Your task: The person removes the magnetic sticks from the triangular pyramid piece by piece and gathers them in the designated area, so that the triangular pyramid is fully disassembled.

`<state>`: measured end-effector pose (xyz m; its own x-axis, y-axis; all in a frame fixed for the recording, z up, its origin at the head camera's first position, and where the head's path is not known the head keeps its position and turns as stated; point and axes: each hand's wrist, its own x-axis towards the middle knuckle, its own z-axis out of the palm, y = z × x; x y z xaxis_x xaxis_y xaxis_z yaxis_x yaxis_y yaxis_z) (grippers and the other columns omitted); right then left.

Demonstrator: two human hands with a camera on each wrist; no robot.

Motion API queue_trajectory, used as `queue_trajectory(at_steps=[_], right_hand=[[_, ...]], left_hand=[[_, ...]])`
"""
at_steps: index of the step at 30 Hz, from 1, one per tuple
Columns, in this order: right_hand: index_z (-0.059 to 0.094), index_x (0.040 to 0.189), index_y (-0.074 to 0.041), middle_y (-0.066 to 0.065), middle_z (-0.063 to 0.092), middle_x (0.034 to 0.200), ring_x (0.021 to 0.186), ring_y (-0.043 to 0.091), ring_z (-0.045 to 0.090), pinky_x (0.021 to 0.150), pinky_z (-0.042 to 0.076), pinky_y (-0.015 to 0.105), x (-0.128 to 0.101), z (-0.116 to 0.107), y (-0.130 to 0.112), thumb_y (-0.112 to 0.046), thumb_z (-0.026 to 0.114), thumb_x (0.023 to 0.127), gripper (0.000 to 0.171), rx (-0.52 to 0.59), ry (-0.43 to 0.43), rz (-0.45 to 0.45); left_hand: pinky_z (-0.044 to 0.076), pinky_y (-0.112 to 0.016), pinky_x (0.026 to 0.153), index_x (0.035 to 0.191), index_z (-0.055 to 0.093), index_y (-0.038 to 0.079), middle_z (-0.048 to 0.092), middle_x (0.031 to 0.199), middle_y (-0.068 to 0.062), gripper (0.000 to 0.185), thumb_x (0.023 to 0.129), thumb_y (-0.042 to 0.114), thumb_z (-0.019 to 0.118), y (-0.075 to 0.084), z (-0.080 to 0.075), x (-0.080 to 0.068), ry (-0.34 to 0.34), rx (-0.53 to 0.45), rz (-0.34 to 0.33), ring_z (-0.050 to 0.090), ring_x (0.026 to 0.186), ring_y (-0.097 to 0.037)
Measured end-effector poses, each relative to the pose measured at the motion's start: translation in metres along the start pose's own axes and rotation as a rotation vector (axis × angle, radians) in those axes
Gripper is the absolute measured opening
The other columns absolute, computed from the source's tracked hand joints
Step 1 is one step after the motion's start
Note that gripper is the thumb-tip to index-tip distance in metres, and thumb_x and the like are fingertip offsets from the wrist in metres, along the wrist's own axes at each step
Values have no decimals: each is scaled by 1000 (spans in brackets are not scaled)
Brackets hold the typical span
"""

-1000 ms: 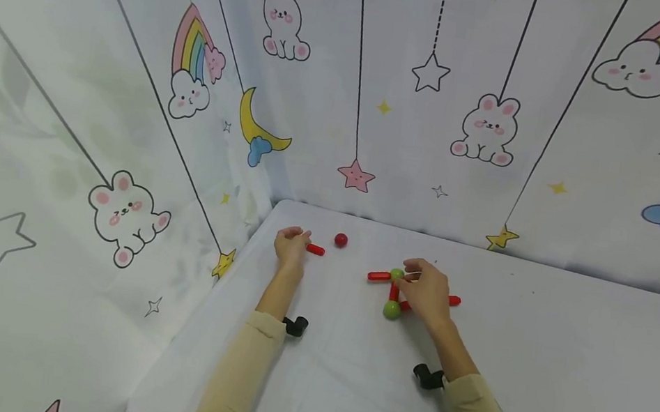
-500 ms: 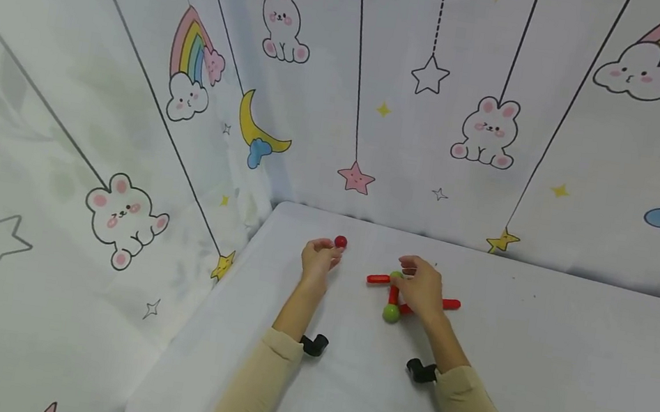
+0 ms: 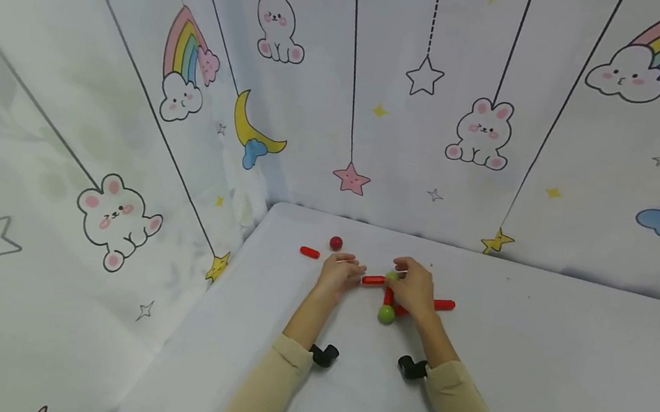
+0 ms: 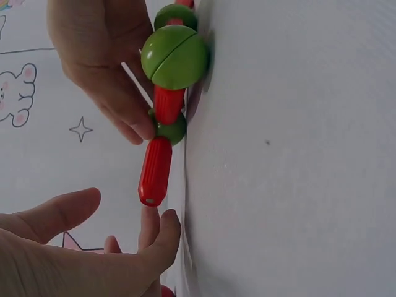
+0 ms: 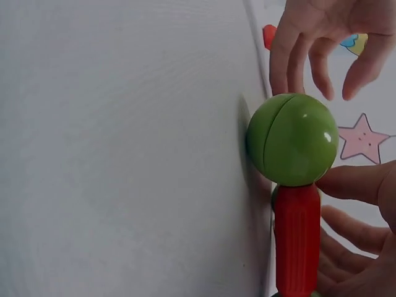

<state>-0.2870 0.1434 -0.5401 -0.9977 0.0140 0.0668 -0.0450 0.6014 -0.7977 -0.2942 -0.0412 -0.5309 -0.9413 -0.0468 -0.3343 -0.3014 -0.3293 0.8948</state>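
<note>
two green balls [image 3: 386, 315], perhaps four red rods [image 3: 373, 280]

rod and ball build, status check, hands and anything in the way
Left hand open, fingers at the red rod tip. Right hand holds the build at the hub, green ball nearest. Loose red rod and red ball lie apart.
</note>
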Motion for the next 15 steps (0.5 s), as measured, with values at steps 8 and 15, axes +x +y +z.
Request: queue_trajectory(at_steps=[8, 15], right_hand=[[64, 134, -2, 19, 70, 126, 113, 36, 69, 97, 56, 53, 1, 5, 0, -10, 77, 92, 45, -21, -1, -33], [63, 134, -2, 20, 68, 129, 113, 37, 69, 96, 57, 54, -1, 2, 3, -9, 76, 93, 44, -25, 5, -38]], left_hand=[[46, -52, 112, 148, 42, -11, 47, 150, -28, 55, 96, -10, 59, -7, 9, 1, 0, -142, -86, 64, 127, -35], [47, -52, 110, 149, 38, -12, 45, 147, -31, 58, 93, -20, 54, -13, 15, 4, -52, -182, -88, 62, 129, -40]])
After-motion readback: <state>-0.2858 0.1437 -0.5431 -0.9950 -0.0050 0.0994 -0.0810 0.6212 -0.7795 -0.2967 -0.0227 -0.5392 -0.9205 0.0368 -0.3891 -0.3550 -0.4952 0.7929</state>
